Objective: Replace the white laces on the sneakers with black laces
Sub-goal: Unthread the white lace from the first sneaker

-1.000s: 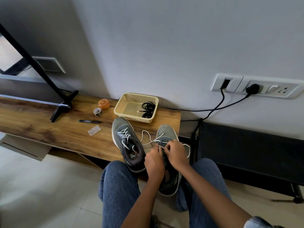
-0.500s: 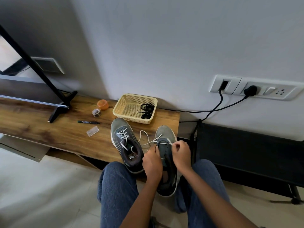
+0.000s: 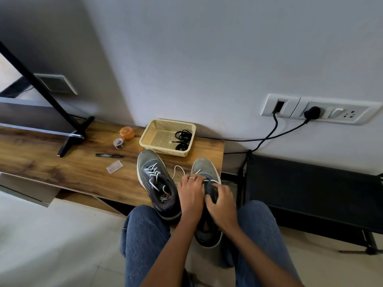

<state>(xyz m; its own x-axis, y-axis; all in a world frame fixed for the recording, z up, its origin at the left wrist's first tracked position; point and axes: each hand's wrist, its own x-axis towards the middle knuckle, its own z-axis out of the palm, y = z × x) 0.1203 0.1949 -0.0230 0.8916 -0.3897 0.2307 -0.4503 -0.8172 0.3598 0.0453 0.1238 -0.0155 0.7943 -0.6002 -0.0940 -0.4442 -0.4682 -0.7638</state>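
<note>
Since a moment ago the left hand (image 3: 191, 193) has slid forward to pinch the white lace (image 3: 179, 170) on the right-hand sneaker (image 3: 204, 170) at lower centre, while the right hand (image 3: 222, 204) dropped back, fingers curled gripping its tongue.

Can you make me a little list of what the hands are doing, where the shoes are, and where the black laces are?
left hand: on the right sneaker, fingers at its white lace
right hand: grips the same sneaker's tongue area
left sneaker: on the wooden table, white laces still in
black laces: bundled in the yellow basket
also on table: black marker, orange lid, tape roll
</note>
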